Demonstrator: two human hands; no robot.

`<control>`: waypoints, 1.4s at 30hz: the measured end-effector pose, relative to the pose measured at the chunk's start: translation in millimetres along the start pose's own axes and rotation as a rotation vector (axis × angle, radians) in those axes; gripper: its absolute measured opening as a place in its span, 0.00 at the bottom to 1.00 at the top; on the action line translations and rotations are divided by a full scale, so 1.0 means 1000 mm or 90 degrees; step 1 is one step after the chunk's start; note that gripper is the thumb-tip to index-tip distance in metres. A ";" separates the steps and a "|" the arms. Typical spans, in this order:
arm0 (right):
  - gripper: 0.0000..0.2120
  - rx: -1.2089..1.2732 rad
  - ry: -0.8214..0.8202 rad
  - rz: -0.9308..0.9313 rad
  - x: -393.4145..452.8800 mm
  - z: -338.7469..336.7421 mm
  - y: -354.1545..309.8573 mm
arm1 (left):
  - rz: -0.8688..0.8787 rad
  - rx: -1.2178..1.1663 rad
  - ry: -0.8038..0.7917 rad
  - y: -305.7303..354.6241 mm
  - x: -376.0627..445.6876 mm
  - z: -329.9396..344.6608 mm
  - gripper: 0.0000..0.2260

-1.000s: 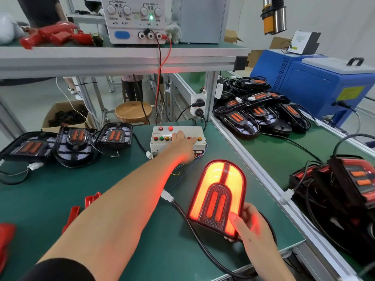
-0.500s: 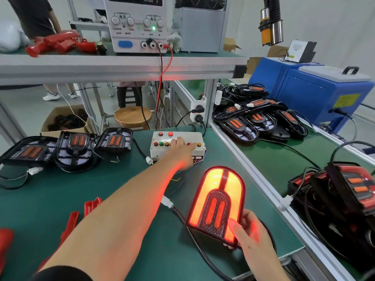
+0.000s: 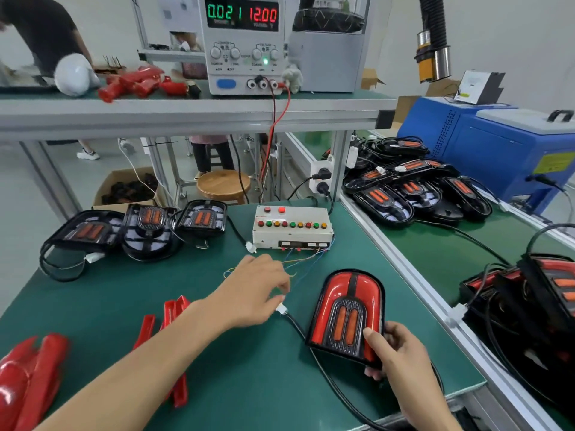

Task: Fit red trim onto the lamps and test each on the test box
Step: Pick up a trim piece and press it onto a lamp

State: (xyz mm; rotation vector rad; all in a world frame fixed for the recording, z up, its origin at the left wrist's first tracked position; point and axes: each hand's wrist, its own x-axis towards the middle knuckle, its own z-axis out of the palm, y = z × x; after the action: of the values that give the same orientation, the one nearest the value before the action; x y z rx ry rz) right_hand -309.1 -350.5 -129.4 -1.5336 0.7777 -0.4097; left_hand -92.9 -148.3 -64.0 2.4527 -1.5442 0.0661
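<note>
Three untrimmed lamps (image 3: 140, 228) wait at the back left of your green bench (image 3: 93, 300), and the test box (image 3: 292, 227) sits mid-bench with its coloured buttons. Just right of centre stands the trimmed lamp (image 3: 348, 315), tilted up and unlit. Your right hand (image 3: 401, 359) grips its lower corner. Your left hand (image 3: 255, 290) pinches the small white plug (image 3: 281, 308) on its cable. This looks like the unplugging step; next, pull the plug free without tugging the box's thin wires, then set this lamp aside.
</note>
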 end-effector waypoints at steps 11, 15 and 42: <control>0.30 -0.322 0.128 -0.032 -0.019 0.005 -0.024 | 0.007 0.088 -0.018 -0.007 -0.013 0.020 0.08; 0.24 -0.520 0.263 -0.378 -0.036 0.025 -0.041 | 0.046 -0.002 0.025 -0.011 -0.017 0.015 0.07; 0.14 -0.889 -0.099 -0.742 0.003 0.096 -0.061 | 0.186 0.359 -0.187 -0.013 -0.016 -0.004 0.12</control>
State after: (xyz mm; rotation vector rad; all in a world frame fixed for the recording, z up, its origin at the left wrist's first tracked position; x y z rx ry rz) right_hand -228.1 -284.6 -83.6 -3.2517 -0.2152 -0.5955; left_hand -87.9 -127.7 -65.3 2.7072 -2.2686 0.2292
